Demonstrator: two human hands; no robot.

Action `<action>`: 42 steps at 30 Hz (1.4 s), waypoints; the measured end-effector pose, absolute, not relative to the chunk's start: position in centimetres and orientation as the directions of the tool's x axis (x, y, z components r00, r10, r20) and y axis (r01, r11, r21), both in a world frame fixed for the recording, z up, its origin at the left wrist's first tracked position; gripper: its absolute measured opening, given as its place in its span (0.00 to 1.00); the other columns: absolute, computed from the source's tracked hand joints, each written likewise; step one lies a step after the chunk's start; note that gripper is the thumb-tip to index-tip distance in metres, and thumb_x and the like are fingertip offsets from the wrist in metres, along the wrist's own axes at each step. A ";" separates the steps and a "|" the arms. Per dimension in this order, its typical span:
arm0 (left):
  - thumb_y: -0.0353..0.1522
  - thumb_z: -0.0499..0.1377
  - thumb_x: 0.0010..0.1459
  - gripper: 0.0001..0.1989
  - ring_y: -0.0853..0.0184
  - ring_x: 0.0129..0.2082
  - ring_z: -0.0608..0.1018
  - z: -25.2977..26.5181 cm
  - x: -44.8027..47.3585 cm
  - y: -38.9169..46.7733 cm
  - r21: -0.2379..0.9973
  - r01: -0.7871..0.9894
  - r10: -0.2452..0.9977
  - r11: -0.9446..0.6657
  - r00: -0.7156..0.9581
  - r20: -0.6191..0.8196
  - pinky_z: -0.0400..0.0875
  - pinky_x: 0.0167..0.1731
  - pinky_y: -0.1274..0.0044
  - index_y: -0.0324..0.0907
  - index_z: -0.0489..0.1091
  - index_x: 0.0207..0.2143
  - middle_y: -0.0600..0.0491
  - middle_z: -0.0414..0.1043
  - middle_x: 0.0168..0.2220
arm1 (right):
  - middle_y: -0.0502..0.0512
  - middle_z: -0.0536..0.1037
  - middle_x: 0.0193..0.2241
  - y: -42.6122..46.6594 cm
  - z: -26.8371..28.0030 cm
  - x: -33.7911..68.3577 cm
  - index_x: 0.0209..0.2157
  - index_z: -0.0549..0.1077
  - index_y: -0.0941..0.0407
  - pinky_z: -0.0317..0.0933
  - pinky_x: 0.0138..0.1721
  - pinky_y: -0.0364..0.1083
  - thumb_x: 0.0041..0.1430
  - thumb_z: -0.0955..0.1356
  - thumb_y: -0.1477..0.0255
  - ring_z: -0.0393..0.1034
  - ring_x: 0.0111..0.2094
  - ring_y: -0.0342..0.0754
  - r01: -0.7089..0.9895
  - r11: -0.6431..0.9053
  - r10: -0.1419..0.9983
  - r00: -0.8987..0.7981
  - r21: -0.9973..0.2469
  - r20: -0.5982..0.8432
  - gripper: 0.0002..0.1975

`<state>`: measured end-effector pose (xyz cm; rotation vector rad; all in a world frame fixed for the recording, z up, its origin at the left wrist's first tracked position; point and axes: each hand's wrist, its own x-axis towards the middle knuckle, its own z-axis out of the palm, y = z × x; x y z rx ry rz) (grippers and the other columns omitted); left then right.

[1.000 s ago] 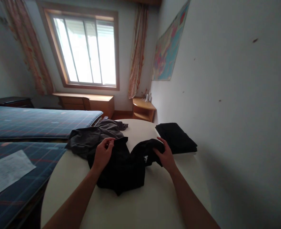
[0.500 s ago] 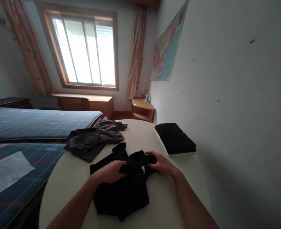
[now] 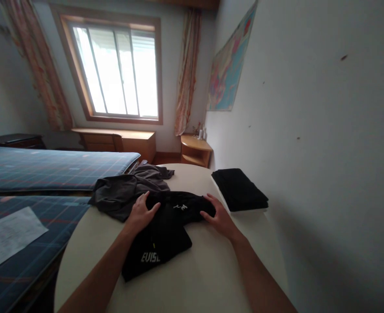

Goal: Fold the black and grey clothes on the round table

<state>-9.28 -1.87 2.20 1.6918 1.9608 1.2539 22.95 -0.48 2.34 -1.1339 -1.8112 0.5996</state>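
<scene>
A black garment [image 3: 166, 232] with white lettering and a small white emblem lies partly folded on the round table, its kind hidden by the folds. My left hand [image 3: 143, 213] rests at its upper left end, thumb and fingers spread apart over the cloth. At the upper right end, my right hand [image 3: 220, 217] touches the cloth with its thumb and fingers also apart. A crumpled dark grey garment [image 3: 115, 195] lies just beyond my left hand. Beyond my right hand is a folded black cloth stack [image 3: 239, 189] on something flat and white.
The cream round table [image 3: 211, 274] stands against the white wall [image 3: 325, 182] on the right. To the left are plaid mattresses [image 3: 58, 167], with a paper sheet [image 3: 12, 237] on the nearer one. A wooden corner shelf [image 3: 195, 143] stands behind the table.
The black garment has been turned and spread sideways, so the white lettering and emblem now show. My hands have loosened from their grip on the cloth, and the left has moved up and left.
</scene>
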 end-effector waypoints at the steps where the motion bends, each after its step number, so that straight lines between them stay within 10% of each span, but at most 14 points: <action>1: 0.47 0.61 0.52 0.35 0.49 0.62 0.66 1.8 -9.0 -2.2 0.673 0.738 0.914 -0.036 -0.248 0.321 0.59 0.61 0.63 0.37 0.65 0.58 0.37 0.63 0.62 | 0.59 0.66 0.61 -0.6 2.1 22.9 0.53 0.74 0.51 0.47 0.65 0.60 0.50 0.74 0.59 0.57 0.63 0.59 0.495 0.468 0.883 -0.234 -0.732 0.407 0.28; 6: 0.42 0.62 0.52 0.38 0.49 0.61 0.67 1.1 -7.3 -4.0 0.481 0.877 0.983 -0.007 -0.083 0.165 0.61 0.59 0.65 0.35 0.60 0.62 0.36 0.62 0.62 | 0.59 0.69 0.59 -1.0 1.0 22.2 0.52 0.75 0.49 0.45 0.64 0.62 0.46 0.76 0.61 0.56 0.63 0.61 0.660 0.472 0.881 -0.380 -0.585 0.282 0.29; 12: 0.26 0.57 0.48 0.25 0.59 0.51 0.77 1.7 -7.3 -3.3 0.677 0.707 0.975 -0.205 0.091 0.201 0.67 0.54 0.71 0.43 0.72 0.51 0.48 0.77 0.50 | 0.56 0.79 0.46 -0.7 1.4 22.2 0.39 0.79 0.51 0.56 0.57 0.57 0.56 0.69 0.71 0.70 0.51 0.54 0.695 0.469 0.883 -0.351 -0.545 0.313 0.09; 17: 0.34 0.57 0.53 0.16 0.59 0.40 0.80 3.0 -9.8 -1.8 0.811 0.555 0.917 -0.185 -0.200 0.346 0.73 0.45 0.69 0.43 0.75 0.44 0.50 0.80 0.40 | 0.58 0.77 0.43 0.2 2.3 23.7 0.40 0.79 0.54 0.62 0.52 0.51 0.61 0.66 0.66 0.72 0.45 0.52 0.643 0.424 0.868 -0.088 -0.638 0.489 0.12; 23: 0.36 0.58 0.56 0.17 0.51 0.54 0.72 3.0 -10.3 -2.0 0.552 0.833 0.775 -0.042 -0.321 0.545 0.65 0.56 0.63 0.42 0.74 0.47 0.43 0.70 0.55 | 0.57 0.75 0.35 0.6 2.0 23.3 0.41 0.77 0.56 0.63 0.43 0.49 0.57 0.68 0.67 0.70 0.38 0.53 0.784 0.288 0.813 0.103 -0.550 0.573 0.12; 32: 0.46 0.60 0.55 0.21 0.57 0.42 0.79 4.7 -6.1 -5.9 0.454 0.889 0.997 -0.059 0.027 0.076 0.69 0.39 0.72 0.46 0.72 0.47 0.49 0.77 0.44 | 0.51 0.80 0.31 -0.6 2.5 21.9 0.46 0.73 0.51 0.63 0.35 0.45 0.60 0.66 0.66 0.75 0.33 0.49 0.774 0.211 0.907 0.073 -0.598 0.414 0.13; 42: 0.31 0.60 0.51 0.13 0.65 0.31 0.79 3.9 -7.4 -4.9 0.625 0.757 0.978 -0.191 0.201 0.055 0.65 0.31 0.78 0.45 0.73 0.41 0.56 0.77 0.31 | 0.55 0.80 0.34 0.2 1.2 21.5 0.41 0.73 0.54 0.66 0.43 0.50 0.58 0.63 0.67 0.75 0.37 0.52 0.668 0.319 0.897 0.015 -0.673 0.441 0.12</action>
